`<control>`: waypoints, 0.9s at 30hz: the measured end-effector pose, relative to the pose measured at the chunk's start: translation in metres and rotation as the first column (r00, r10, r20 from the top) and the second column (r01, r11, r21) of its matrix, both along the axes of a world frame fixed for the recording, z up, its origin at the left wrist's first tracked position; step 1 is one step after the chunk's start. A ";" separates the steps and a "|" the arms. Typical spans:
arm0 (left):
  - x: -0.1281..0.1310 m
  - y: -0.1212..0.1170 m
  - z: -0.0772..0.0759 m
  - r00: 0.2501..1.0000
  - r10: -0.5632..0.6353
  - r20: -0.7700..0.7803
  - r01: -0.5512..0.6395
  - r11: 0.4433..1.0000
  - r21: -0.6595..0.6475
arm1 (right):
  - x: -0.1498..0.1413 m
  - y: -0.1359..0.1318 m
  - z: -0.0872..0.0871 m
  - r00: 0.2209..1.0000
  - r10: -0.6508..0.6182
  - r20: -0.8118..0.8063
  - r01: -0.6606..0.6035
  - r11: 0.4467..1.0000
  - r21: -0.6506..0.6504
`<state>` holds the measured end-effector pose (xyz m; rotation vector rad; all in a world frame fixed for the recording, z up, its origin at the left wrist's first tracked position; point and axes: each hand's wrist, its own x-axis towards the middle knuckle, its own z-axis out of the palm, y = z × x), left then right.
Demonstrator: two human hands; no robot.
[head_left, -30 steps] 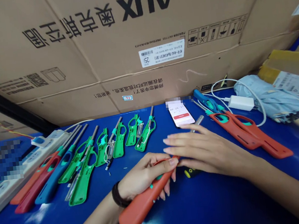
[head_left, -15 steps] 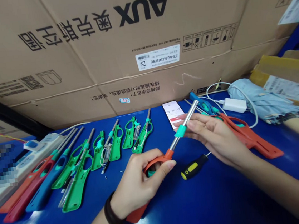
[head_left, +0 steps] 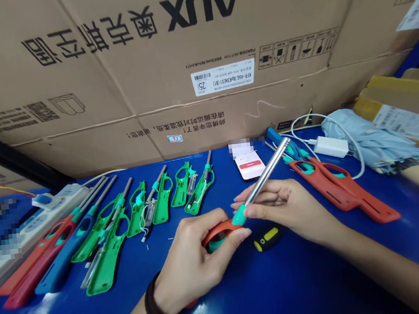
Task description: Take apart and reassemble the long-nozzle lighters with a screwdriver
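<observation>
My left hand [head_left: 198, 259] is wrapped round the orange body of a gas lighter [head_left: 218, 230], its thumb beside the trigger opening. Most of the handle is hidden under that hand. From the body a bare metal tube [head_left: 267, 170] slants up to the right. A teal collar [head_left: 240, 215] sits at the tube's base, against the orange body. My right hand [head_left: 279, 207] pinches this collar between thumb and fingers, with the tube passing over the fingers. Under the right wrist lies a black and yellow screwdriver [head_left: 268, 239], its shaft hidden.
Opened green lighter shells [head_left: 109, 254] with inner parts lie at left, beside whole red and blue lighters [head_left: 60, 262] and a power strip [head_left: 31, 222]. A phone [head_left: 248, 165] is behind my hands. At right are orange lighters [head_left: 345, 192], a charger [head_left: 330, 146] and a folded umbrella [head_left: 370, 138].
My right hand has moved from flat above the lighter's front to a pinch on the teal collar. The collar has slid down the tube from midway to the orange body.
</observation>
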<state>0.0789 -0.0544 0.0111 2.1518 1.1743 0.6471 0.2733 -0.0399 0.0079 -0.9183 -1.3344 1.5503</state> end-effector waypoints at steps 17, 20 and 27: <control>0.000 -0.004 0.003 0.997 -0.083 0.003 0.079 0.955 0.288 | 0.012 0.000 0.002 0.991 0.106 0.076 -0.119 0.976 0.183; 0.001 -0.006 0.002 0.993 -0.117 0.023 0.103 0.943 0.315 | 0.015 0.001 0.002 0.984 0.099 0.148 -0.140 0.944 0.298; 0.002 -0.011 -0.003 0.997 -0.080 -0.024 0.082 0.890 0.448 | 0.009 0.000 -0.005 0.996 0.010 0.091 -0.050 0.895 0.443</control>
